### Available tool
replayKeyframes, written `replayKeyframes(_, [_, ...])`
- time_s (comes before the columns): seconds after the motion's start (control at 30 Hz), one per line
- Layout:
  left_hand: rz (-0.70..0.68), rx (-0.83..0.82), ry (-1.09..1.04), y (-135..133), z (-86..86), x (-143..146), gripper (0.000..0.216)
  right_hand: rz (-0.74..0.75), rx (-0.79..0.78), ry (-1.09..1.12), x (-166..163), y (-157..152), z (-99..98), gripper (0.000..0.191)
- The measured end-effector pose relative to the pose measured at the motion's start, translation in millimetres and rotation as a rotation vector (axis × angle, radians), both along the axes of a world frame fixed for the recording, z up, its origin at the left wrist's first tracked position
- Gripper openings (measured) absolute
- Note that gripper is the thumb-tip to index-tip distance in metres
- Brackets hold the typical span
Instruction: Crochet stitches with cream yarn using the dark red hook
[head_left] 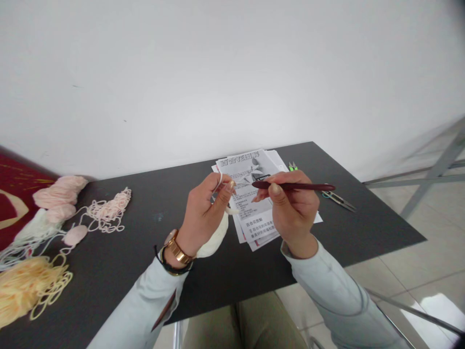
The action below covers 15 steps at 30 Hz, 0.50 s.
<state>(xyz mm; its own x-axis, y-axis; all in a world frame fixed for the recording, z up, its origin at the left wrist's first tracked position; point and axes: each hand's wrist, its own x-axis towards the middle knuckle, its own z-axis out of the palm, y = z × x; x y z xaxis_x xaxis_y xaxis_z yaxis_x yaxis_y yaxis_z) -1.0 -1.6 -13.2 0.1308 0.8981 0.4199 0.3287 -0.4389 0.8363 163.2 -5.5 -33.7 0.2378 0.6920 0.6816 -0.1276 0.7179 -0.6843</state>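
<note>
My right hand [295,209] is closed round a dark red crochet hook [295,186], held level with its tip pointing left. My left hand [206,207] is raised opposite it, fingers pinched on a strand of white yarn [219,182] looped over the index finger. A white ball of yarn [216,238] rests under that hand's wrist. Both hands hover over a stack of printed instruction sheets [254,220] on the black table [145,252]. A gold watch sits on my left wrist.
Loose pink yarn [109,209], pink yarn balls [60,191] and a yellow yarn tangle [27,288] lie at the table's left. Small thread snips [339,198] and a green-tipped tool [292,166] lie right of the papers. A white wall stands behind; tiled floor and metal legs show at right.
</note>
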Motion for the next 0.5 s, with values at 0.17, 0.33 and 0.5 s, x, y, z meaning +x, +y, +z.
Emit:
replayKeyframes(0.17, [-0.075,-0.225,-0.401,7,-3.7,5,0.02,0.006,0.041,-0.09,1,-1,-0.2,0.013])
replayKeyframes(0.33, [-0.096,-0.461,-0.63,6,3.2,6,0.015,0.041,-0.038,-0.025,0,0,-0.2,0.004])
replayKeyframes(0.5, [-0.167,-0.587,-0.693,5,10.0,4,0.014,0.184,-0.174,0.133,1,4,-2.8,0.005])
